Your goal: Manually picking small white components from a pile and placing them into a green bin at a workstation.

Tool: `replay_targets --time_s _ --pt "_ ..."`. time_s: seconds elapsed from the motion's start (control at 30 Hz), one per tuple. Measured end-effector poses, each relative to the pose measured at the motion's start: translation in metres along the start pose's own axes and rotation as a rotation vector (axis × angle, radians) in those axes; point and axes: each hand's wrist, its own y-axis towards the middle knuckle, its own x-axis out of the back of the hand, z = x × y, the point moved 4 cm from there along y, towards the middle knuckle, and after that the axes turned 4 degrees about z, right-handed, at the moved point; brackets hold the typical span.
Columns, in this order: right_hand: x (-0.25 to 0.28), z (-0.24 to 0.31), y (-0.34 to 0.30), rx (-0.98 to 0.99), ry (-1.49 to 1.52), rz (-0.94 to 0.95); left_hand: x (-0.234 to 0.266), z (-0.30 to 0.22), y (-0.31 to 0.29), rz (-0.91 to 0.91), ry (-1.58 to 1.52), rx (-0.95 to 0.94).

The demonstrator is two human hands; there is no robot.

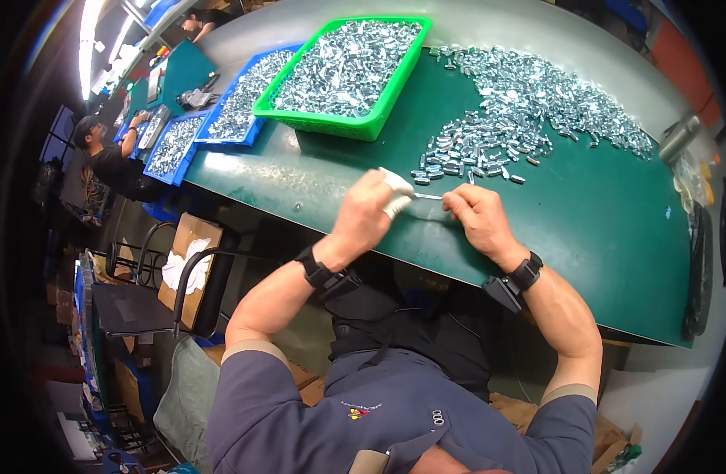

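Observation:
Over the near edge of the green table, my left hand (368, 207) is closed, with white coverings on some of its fingers. A thin silvery metal piece (429, 197) spans the short gap from those covered fingers to my right hand (479, 217). My right hand is closed too, pinching the piece's other end between thumb and fingers. Whether a smaller part sits inside my left fingers is hidden. Just beyond both hands spreads a loose pile of small shiny metal parts (489, 142), reaching to the far right.
A green plastic basket (363, 128) full of similar parts stands at the back, overlapping a blue tray (229, 141) of parts. Another blue tray (164, 178) lies further left. A chair (130, 308) stands at the left; two people are beyond. The green table (608, 229) extends right.

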Motion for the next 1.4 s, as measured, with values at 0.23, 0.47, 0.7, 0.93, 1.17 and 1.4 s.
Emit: replay_targets --time_s 0.23,0.47,0.7,0.93,1.17,1.4 --pt "0.016 -0.024 0.003 -0.148 0.207 -0.204 0.086 0.015 0.077 -0.287 0.432 -0.206" --pt "0.013 -0.019 0.004 -0.139 0.2 -0.204 -0.022 0.009 0.041 0.154 0.248 -0.134" --pt "0.018 -0.018 0.003 -0.161 0.162 -0.166 -0.035 0.011 0.023 0.275 0.237 -0.089" --pt "0.014 -0.016 0.004 -0.113 0.042 -0.04 -0.025 0.051 0.012 0.123 -0.682 0.637" --pt "0.01 -0.007 0.001 -0.036 -0.04 -0.054 -0.04 0.045 0.001 -0.018 -0.933 0.72" --pt "0.014 -0.009 0.001 -0.047 0.051 -0.154 -0.043 0.042 -0.004 -0.036 -1.007 0.729"
